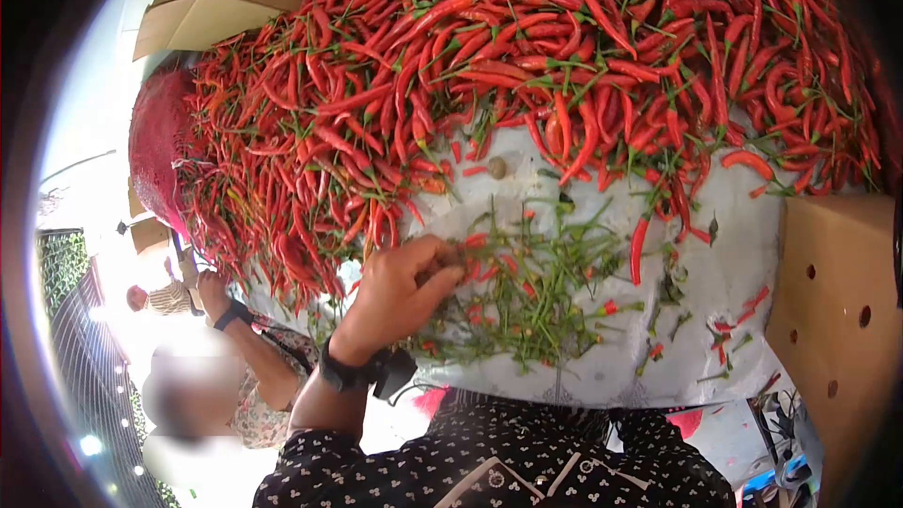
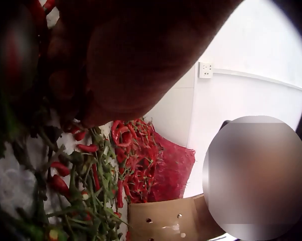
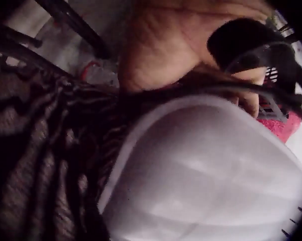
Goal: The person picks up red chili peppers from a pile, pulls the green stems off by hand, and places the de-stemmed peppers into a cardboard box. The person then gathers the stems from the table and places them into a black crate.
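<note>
In the head view my left hand (image 1: 400,296), with a dark band at the wrist, hovers over the left edge of a heap of green chili stems (image 1: 555,292). Its fingers curl toward the stems; what lies between the fingertips is hidden, so I cannot tell if they pinch any. In the left wrist view the hand (image 2: 106,75) is dark and close above stems and red chili bits (image 2: 60,186). My right hand (image 3: 166,50) shows only in the right wrist view, low beside a dark patterned garment (image 3: 45,150) and a smooth white surface (image 3: 206,170); its fingers are mostly hidden.
A large pile of red chilies (image 1: 527,47) covers the back of a white sheet (image 1: 715,254). Cardboard boxes (image 1: 837,301) stand at the right and upper left. Another person's hand (image 1: 214,293) is at the pile's left edge, beyond a red mesh sack (image 1: 155,146).
</note>
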`<state>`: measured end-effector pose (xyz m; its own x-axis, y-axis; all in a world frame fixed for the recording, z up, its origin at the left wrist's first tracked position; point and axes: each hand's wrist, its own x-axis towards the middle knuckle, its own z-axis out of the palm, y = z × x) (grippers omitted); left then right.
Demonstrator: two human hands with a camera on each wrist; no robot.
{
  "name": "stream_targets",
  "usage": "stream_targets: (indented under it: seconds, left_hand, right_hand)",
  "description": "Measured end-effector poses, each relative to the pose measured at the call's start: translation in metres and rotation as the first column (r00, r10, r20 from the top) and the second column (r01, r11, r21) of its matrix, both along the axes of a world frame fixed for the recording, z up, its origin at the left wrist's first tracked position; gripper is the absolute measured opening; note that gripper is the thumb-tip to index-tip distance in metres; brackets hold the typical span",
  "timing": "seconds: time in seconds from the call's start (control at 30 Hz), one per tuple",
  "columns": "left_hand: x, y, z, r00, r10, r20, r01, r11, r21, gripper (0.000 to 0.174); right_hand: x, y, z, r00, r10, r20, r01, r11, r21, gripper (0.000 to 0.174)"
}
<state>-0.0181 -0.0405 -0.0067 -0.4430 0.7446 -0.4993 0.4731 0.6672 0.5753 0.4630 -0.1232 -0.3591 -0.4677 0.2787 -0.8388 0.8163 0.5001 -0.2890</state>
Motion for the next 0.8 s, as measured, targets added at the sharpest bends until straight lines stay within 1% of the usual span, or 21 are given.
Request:
stream_targets:
  seconds: [0.07,0.1,0.13,0.23,0.27,0.33,0.37,0.4,0.5,0.57,0.6,0.67,0.73,0.8]
  left_hand:
    - [-0.002,-0.001,0.001,0.999,-0.018,0.05,0.016,0.999,0.034,0.013]
    - [-0.005,0.001,0.005,0.996,-0.027,0.087,0.03,0.999,-0.037,0.012]
    - [-0.007,0.002,0.006,0.995,-0.037,0.091,0.041,0.999,-0.035,0.012]
    - [-0.016,-0.002,0.004,0.976,-0.051,0.211,0.06,0.998,-0.032,0.015]
    - [-0.019,-0.003,0.003,0.974,-0.059,0.22,0.066,0.997,-0.027,0.015]
    - [-0.02,-0.004,0.001,0.973,-0.129,0.189,0.121,0.991,0.056,0.017]
    - [-0.019,-0.006,0.0,0.971,-0.1,0.218,0.09,0.994,0.056,0.02]
    - [-0.02,-0.006,0.001,0.967,-0.111,0.228,0.097,0.993,0.072,0.02]
    - [-0.022,-0.006,0.002,0.961,-0.114,0.252,0.097,0.992,0.081,0.017]
    - [-0.023,-0.009,-0.002,0.959,-0.09,0.269,0.087,0.996,0.022,0.017]
    - [-0.025,-0.006,-0.001,0.964,-0.087,0.253,0.083,0.996,0.028,0.017]
    - [-0.026,-0.006,0.002,0.949,-0.055,0.312,0.061,0.998,-0.008,0.016]
    - [-0.024,-0.007,-0.002,0.946,-0.061,0.317,0.06,0.998,0.013,0.016]
    - [-0.023,-0.008,-0.004,0.954,0.015,0.3,-0.01,1.0,-0.019,0.019]
  right_hand:
    - [0.006,-0.009,0.001,1.0,-0.008,0.013,0.008,1.0,-0.01,0.032]
    - [0.011,-0.014,-0.002,1.0,-0.008,0.02,0.008,1.0,-0.013,0.032]
    - [0.018,-0.018,-0.004,1.0,-0.013,0.022,0.013,1.0,-0.012,0.033]
    - [0.027,-0.02,-0.001,0.999,-0.02,0.037,0.021,1.0,-0.011,0.033]
    - [0.027,-0.019,0.001,0.999,-0.026,0.039,0.027,1.0,-0.012,0.033]
    - [0.022,-0.016,0.003,0.998,-0.032,0.05,0.033,0.999,-0.013,0.034]
    - [0.017,-0.01,0.003,0.998,-0.043,0.051,0.043,0.999,-0.01,0.034]
    - [0.014,-0.009,0.004,0.997,-0.05,0.056,0.051,0.999,-0.012,0.034]
    - [0.004,-0.002,0.006,0.997,-0.05,0.056,0.051,0.999,-0.019,0.034]
    - [0.004,-0.006,0.007,0.997,-0.054,0.054,0.055,0.998,-0.03,0.035]
    - [-0.001,-0.006,0.007,0.997,-0.057,0.056,0.059,0.998,-0.036,0.035]
    - [-0.001,-0.015,0.009,0.996,-0.068,0.059,0.071,0.996,-0.058,0.035]
    - [-0.001,-0.012,0.006,0.995,-0.083,0.06,0.087,0.994,-0.062,0.035]
    - [-0.003,-0.007,0.003,0.994,-0.091,0.058,0.094,0.994,-0.058,0.036]
